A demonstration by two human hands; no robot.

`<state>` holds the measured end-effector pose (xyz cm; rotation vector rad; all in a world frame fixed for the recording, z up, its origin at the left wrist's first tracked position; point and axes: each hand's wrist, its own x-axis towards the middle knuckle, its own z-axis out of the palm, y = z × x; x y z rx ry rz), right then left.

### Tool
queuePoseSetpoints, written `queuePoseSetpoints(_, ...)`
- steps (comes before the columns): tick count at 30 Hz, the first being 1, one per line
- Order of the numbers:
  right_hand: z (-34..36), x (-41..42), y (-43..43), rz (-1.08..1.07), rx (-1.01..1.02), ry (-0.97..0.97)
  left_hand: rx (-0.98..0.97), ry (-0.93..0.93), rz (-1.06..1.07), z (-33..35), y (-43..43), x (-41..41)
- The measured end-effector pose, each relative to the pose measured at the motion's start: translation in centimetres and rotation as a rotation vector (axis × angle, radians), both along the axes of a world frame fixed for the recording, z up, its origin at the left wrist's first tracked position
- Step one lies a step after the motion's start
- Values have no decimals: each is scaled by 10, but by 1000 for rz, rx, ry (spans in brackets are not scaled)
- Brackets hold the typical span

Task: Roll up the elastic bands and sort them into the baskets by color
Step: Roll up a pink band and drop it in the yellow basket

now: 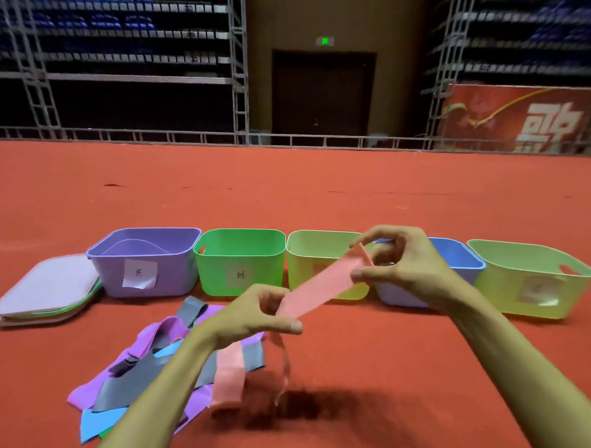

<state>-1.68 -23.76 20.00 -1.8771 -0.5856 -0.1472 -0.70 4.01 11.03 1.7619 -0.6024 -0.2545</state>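
Over red floor (390, 201), both hands pinch a pink band (318, 289): left hand (249, 318) low centre, right hand (400, 262) upper right (diagonal axis).

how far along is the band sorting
Early, it seems. Done: unclear, the baskets' insides are mostly hidden. In hand: the left hand and right hand pinch a pink band stretched between them, not yet rolled. Left: a pile of purple, grey, blue and pink bands loose on the floor.
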Motion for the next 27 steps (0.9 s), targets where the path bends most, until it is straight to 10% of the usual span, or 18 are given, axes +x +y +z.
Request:
queuePoseSetpoints(5, -9, 3, -56, -95, 86, -4, 21, 88, -124, -17, -1, -4)
queuePoseSetpoints(21, -66, 11, -113, -165, 782, 237, -340, 52, 378, 36, 37, 12)
queuePoseSetpoints(27, -60, 22, -90, -119, 686, 227, -154, 194, 371, 19, 31, 11)
